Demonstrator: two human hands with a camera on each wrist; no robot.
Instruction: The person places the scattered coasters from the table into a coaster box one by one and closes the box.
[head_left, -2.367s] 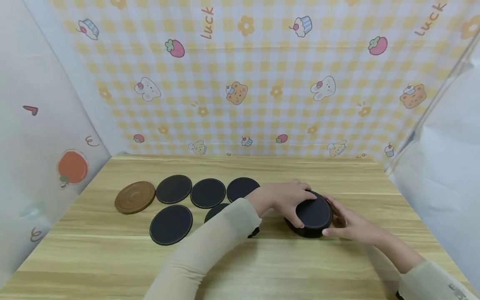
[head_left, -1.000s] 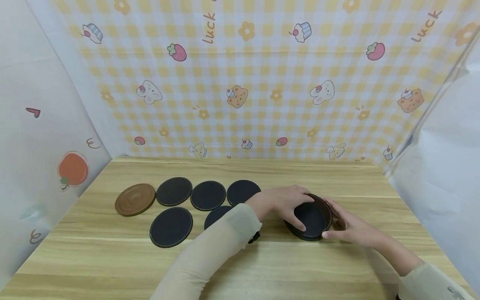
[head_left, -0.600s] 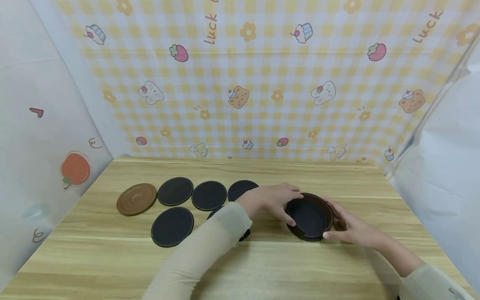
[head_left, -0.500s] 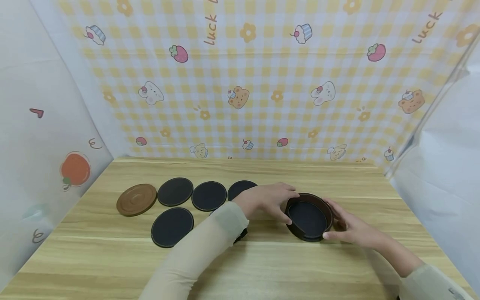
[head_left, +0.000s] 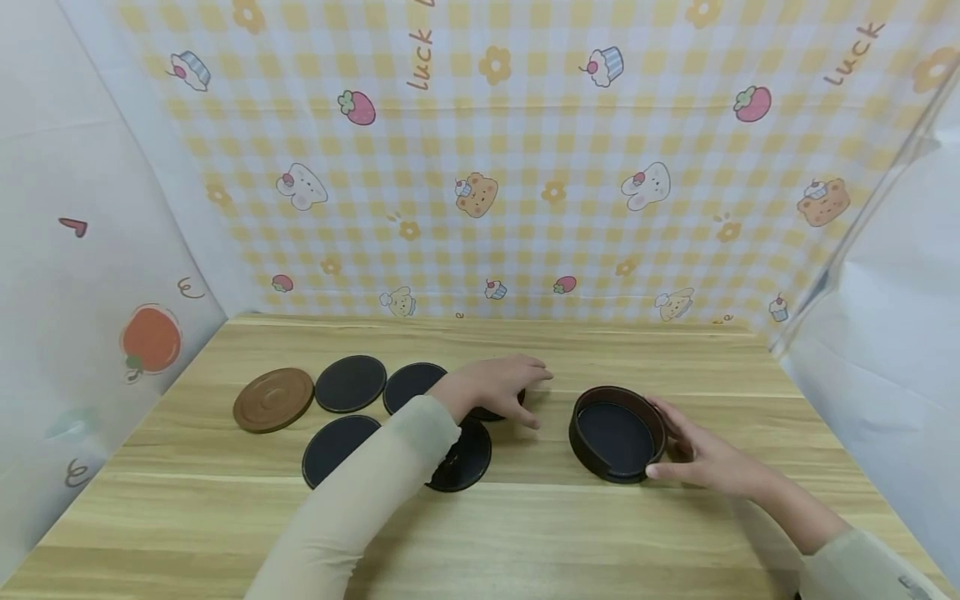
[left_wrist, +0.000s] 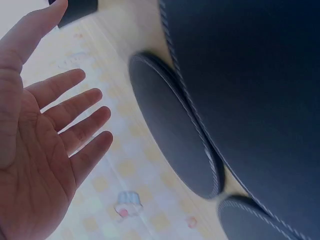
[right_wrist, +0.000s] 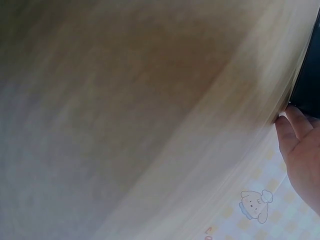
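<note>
In the head view a round black coaster holder [head_left: 588, 454] with a brown inner wall stands on the table, a black disc lying at its bottom. My right hand [head_left: 697, 454] grips its right side, thumb in front and fingers behind. In the right wrist view the fingertips touch the holder's dark wall [right_wrist: 307, 75]. My left hand [head_left: 498, 387] is above the coasters left of the holder, fingers spread and holding nothing. Its open palm [left_wrist: 37, 160] shows in the left wrist view, beside black stitched coasters [left_wrist: 175, 130]. The hand and sleeve partly cover a black coaster [head_left: 465, 458] and others.
More black coasters [head_left: 350, 383] lie flat in two rows on the wooden table [head_left: 570, 542]. A brown disc with ringed relief [head_left: 273, 400] is at the far left. A checked cloth backdrop [head_left: 525, 150] stands behind, with white sheets at both sides.
A black disc between my hands, level with the holder's rim at first, went down inside it. My left hand then let go and moved left over the coasters. My right hand has stayed.
</note>
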